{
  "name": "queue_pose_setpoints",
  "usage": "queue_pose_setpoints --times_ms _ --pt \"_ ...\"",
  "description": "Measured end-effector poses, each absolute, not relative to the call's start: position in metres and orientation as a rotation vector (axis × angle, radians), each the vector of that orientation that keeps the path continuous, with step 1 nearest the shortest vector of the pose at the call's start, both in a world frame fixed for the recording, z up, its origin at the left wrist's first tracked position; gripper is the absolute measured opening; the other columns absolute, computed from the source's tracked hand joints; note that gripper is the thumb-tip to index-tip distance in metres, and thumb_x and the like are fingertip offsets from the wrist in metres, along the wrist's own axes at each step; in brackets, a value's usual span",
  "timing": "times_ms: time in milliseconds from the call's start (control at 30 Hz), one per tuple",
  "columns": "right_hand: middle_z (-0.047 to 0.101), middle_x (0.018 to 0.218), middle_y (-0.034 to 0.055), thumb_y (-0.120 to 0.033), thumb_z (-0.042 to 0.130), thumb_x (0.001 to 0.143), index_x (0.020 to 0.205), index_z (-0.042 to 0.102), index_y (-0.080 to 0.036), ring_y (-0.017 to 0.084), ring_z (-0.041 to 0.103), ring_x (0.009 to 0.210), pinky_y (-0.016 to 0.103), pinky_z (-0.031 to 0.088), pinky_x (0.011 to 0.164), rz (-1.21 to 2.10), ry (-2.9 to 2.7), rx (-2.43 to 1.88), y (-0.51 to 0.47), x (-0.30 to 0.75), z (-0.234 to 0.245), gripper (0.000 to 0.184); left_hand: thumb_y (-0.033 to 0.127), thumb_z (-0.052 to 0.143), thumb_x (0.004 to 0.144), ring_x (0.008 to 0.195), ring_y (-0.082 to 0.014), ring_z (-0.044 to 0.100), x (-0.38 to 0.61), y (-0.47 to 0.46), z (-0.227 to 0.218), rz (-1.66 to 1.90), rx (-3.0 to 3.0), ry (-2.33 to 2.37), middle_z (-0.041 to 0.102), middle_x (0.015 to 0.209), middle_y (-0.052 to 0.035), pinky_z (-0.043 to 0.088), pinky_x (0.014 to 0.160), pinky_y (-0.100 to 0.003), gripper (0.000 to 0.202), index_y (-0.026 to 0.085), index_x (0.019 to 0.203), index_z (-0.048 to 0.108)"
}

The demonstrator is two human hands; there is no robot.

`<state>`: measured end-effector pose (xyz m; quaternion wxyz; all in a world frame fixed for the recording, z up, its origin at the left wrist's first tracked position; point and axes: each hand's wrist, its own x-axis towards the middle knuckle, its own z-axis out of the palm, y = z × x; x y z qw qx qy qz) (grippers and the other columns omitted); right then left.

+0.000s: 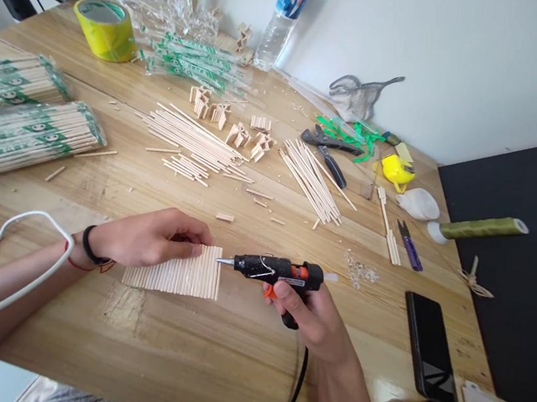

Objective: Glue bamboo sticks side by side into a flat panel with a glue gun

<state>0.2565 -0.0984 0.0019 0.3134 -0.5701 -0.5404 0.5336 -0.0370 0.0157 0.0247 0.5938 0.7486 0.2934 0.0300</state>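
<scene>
My left hand (152, 236) lies on a flat panel of glued bamboo sticks (177, 275) on the wooden table (209, 351), fingers curled and pressing its upper edge. My right hand (305, 315) grips a black hot glue gun (276, 271) with an orange trigger. The gun's metal nozzle points left and touches the panel's right edge. A black cord runs from the gun down toward me.
Loose sticks (197, 139) and small glued stick blocks (240, 135) lie farther back, beside another stick bundle (313, 180). Packed stick bundles (20, 129) sit left. Yellow tape roll (106, 28), water bottle (285, 18), pliers (330, 144), phone (430, 347) at right, white cable (8, 298) over my left arm.
</scene>
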Motion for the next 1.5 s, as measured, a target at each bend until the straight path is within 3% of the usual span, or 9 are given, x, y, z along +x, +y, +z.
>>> queue_pose_setpoints --times_ms 133,367,1200,1500 --pt "0.058 0.062 0.0023 -0.065 0.067 0.091 0.071 0.065 -0.021 0.019 0.053 0.061 0.032 0.04 0.056 1.381 -1.444 -1.509 -0.099 0.257 0.007 0.049 0.037 0.052 0.101 0.075 -0.0159 0.058 -0.037 0.016 0.023 0.073 1.743 0.685 0.07 0.085 -0.0007 0.043 0.067 -0.024 0.028 0.017 0.101 0.072" --pt "0.057 0.062 0.0015 -0.062 0.067 0.092 0.075 0.068 -0.022 0.018 0.048 0.058 0.032 0.035 0.054 1.392 -1.519 -1.481 -0.097 0.259 0.017 0.043 0.036 0.053 0.1 0.073 -0.0157 0.058 -0.036 0.016 0.025 0.061 1.747 0.684 0.07 0.084 -0.0008 0.043 0.067 -0.024 0.028 0.016 0.102 0.073" --pt "0.057 0.069 0.0027 -0.059 0.07 0.09 0.078 0.071 -0.02 0.019 0.048 0.065 0.029 0.038 0.058 1.495 -1.687 -1.425 -0.096 0.265 0.022 0.041 0.033 0.054 0.099 0.072 -0.0151 0.058 -0.036 0.017 0.026 0.063 1.768 0.666 0.072 0.085 -0.0008 0.041 0.066 -0.024 0.026 0.016 0.101 0.074" --pt "0.049 0.067 -0.0015 -0.056 0.063 0.097 0.08 0.066 -0.019 0.015 0.043 0.063 0.028 0.035 0.058 1.394 -1.729 -1.396 -0.093 0.258 0.02 0.04 0.029 0.051 0.102 0.076 -0.015 0.061 -0.035 0.016 0.025 0.042 1.818 0.63 0.074 0.09 -0.0013 0.044 0.069 -0.023 0.027 0.015 0.105 0.074"
